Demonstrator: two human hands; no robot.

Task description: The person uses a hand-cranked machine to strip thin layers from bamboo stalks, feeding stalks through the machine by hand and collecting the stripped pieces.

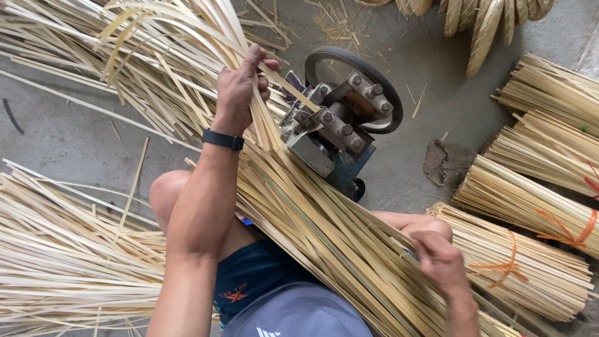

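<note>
Many bamboo strips [324, 231] lie across our lap toward the splitting machine [340, 122]; left hand [242, 87] closed on several, right hand [440, 259] pinching the bundle's near end. Light, springy, splintery; we'd grip flat sides.

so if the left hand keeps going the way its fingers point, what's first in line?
Probably the loose pile of bamboo strips beyond the left hand, whose fingers point up and away; depth is unclear. The splitting machine sits to its right, off that line.
</note>
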